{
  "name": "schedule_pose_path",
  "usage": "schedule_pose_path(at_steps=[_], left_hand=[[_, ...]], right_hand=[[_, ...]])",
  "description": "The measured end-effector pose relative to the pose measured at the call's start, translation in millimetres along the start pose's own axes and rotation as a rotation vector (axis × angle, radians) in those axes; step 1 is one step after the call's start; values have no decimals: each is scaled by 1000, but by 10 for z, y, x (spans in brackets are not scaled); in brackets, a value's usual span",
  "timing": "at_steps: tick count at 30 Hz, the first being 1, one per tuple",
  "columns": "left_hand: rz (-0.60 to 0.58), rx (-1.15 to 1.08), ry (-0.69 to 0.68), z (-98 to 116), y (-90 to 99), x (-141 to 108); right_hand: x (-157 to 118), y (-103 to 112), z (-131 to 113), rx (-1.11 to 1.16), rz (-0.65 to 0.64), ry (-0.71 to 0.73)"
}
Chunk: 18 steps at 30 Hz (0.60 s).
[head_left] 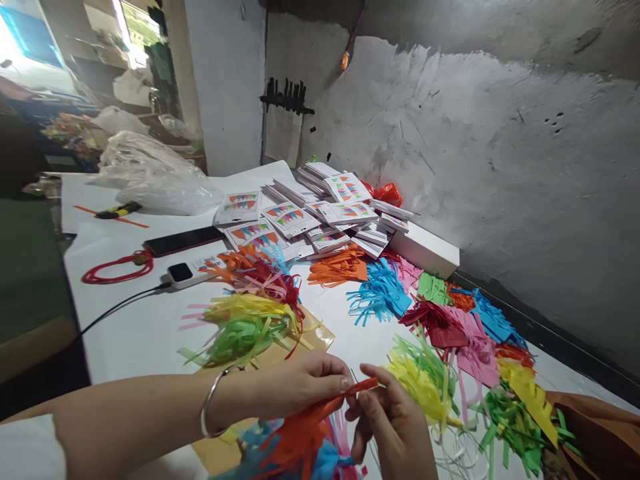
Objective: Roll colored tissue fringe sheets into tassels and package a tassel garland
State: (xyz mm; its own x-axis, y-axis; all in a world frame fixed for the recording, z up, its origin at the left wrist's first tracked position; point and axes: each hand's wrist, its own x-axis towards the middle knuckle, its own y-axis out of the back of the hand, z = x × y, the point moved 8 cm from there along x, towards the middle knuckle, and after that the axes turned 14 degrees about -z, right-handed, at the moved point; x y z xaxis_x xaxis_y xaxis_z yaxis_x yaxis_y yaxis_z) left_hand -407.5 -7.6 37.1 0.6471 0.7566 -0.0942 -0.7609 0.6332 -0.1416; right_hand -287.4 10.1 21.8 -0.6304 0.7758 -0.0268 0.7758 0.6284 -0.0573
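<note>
I pinch fringed orange-red paper [303, 437] in my left hand [305, 385], right hand [393, 425] half-curled, its grip unclear; tugging could tear it.

My fringe [303, 433] orange-red, my bangle [204, 410] silver, my sleeve [30, 453] white, cards [290, 219] white with multicoloured pennant rows, cutter [119, 211] black and yellow, cord [145, 267] red, phone [183, 241] black, box [425, 248] white, wall [450, 133] grey

The left grip [300, 385] pinches an orange-red fringe [306, 435], the right grip [393, 420] at its narrow end.
</note>
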Motion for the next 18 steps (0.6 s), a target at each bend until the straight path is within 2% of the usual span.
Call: schedule_pose_path(at_steps=[6, 8, 10, 12, 14, 16, 18], left_hand=[[46, 479, 17, 197, 34, -113], [45, 668, -20, 234, -5, -139], [51, 848, -86, 254, -57, -158], [85, 983, -154, 246, -94, -168], [128, 1075, -194, 195, -114, -160], [154, 1139, -215, 94, -145, -131], [127, 1193, -226, -68, -217, -82]], right_hand=[[-7, -66, 17, 102, -106, -42], [-9, -57, 63, 53, -112, -62], [10, -27, 90, -107, -88, -50], [38, 12, 29, -365, -14, 57], [35, 37, -98, -606, 99, 236], [7, 80, -187, -681, 197, 379], [-25, 186, -221, -647, 283, 429]])
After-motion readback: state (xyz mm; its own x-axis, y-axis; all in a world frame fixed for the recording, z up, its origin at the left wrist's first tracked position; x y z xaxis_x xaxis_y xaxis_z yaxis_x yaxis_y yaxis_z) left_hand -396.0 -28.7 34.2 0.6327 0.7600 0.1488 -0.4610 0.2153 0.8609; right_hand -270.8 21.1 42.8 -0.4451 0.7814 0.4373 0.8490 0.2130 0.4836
